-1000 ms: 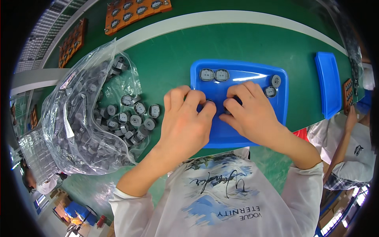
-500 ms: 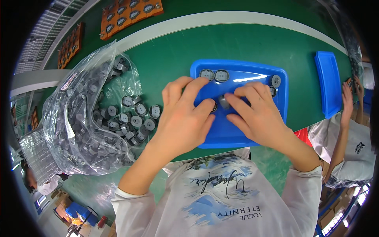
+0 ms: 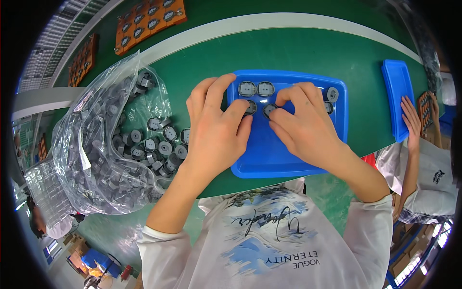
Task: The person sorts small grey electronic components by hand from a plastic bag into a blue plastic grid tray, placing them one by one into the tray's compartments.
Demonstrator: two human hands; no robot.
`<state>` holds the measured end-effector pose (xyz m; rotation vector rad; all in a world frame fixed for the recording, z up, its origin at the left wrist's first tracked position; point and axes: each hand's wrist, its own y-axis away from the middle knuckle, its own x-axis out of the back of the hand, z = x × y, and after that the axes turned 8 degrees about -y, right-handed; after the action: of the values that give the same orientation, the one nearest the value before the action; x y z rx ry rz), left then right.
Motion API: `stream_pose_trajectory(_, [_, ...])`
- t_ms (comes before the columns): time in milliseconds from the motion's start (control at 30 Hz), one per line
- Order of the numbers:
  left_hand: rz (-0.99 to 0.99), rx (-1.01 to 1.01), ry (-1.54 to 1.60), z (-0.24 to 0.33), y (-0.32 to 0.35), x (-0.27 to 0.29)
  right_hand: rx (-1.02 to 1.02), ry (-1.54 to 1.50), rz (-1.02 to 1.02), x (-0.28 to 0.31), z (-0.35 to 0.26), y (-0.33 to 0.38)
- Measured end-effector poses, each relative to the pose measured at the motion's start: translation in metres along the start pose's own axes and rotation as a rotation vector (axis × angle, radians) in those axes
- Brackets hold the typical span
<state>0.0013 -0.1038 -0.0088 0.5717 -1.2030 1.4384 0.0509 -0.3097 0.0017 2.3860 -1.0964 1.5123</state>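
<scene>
"So, where are the two grey plastic pieces at hand?"

"Both are inside the blue tray, toward its ten o'clock: the left-hand piece (image 3: 251,108) lies just beside the right-hand piece (image 3: 269,111), a small gap between them."

"How does each grip stand?"

"The left hand (image 3: 214,125) has a fingertip against its piece, partly covering it; I can't tell whether that grip is closed on it. The right hand (image 3: 310,120) has its fingertips closed on the other piece, at that piece's three o'clock side."

"What else is in the blue tray (image 3: 284,168)?"

"A pair of upright-facing grey pieces (image 3: 256,89) side by side along the rim, at ten to eleven o'clock, and two more grey pieces (image 3: 332,94) near two o'clock, the lower one partly hidden."

"And farther out?"

"On the green surface (image 3: 207,58), a clear plastic bag (image 3: 103,168) of similar pieces sits at nine o'clock, some loose at its mouth. A second blue tray (image 3: 398,101) is at three o'clock, with a co-worker's hand (image 3: 410,118) at its edge. An orange fixture (image 3: 149,21) holding grey pieces lies out at ten o'clock."
</scene>
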Motion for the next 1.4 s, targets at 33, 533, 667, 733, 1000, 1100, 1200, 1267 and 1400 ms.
stream_pose_trajectory(33, [0.001,-0.001,-0.006,-0.001,0.0,0.0,-0.001,0.0,0.0,0.0,0.001,-0.001])
stream_pose_trajectory(533, [-0.02,0.062,0.054,0.001,0.001,-0.007,0.192,-0.055,-0.11,0.01,0.031,-0.021])
stream_pose_trajectory(667, [-0.008,0.053,0.083,-0.002,0.001,-0.006,0.164,-0.069,-0.003,0.028,0.032,-0.019])
stream_pose_trajectory(733, [-0.036,0.117,0.181,-0.001,0.005,-0.006,0.117,-0.097,0.036,0.047,0.033,-0.009])
stream_pose_trajectory(1000, [0.025,0.209,0.211,0.028,0.019,-0.004,-0.222,0.084,-0.151,0.076,0.002,0.059])
stream_pose_trajectory(1100, [0.043,-0.106,0.094,0.055,0.006,0.007,-0.282,0.065,-0.099,0.056,-0.001,0.073])
stream_pose_trajectory(1200, [-0.171,-0.31,0.067,0.083,-0.003,-0.013,-0.288,0.054,-0.064,0.053,-0.003,0.075])
stream_pose_trajectory(1267, [-0.171,-0.34,-0.027,0.091,0.011,-0.024,-0.292,0.062,-0.053,0.054,-0.004,0.078])
stream_pose_trajectory(1400, [-0.345,-0.281,-0.013,0.082,0.031,0.011,-0.286,0.057,-0.058,0.054,-0.005,0.081])
